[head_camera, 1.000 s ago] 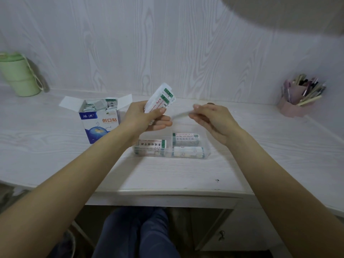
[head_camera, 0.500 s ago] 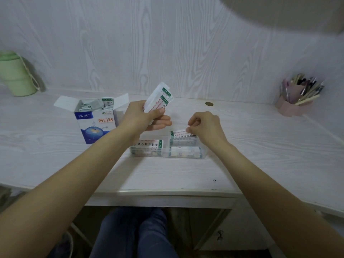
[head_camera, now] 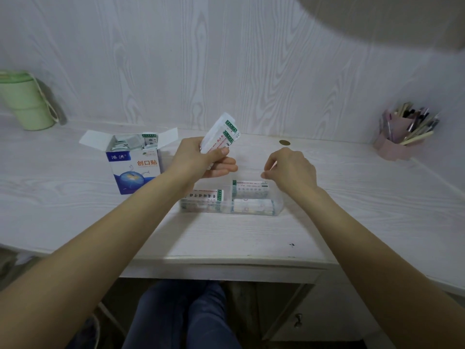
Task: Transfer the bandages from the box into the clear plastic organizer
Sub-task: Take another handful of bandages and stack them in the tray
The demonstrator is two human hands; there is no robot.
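- Filling the clear plastic organizer is well under way: 3 stacks of bandages lie in it, 1 at its 9 o'clock end, 1 at 12 o'clock and 1 at 6 o'clock.
- The left hand grips a fanned bundle of bandages between thumb and curled fingers, raised above the organizer's 10 o'clock side.
- The right hand hovers just above the 12 o'clock stack, fingers curled loosely; whether it pinches anything cannot be told.
- The box, at 9 o'clock from the organizer, stands open with more bandages inside, so several transfers likely remain.
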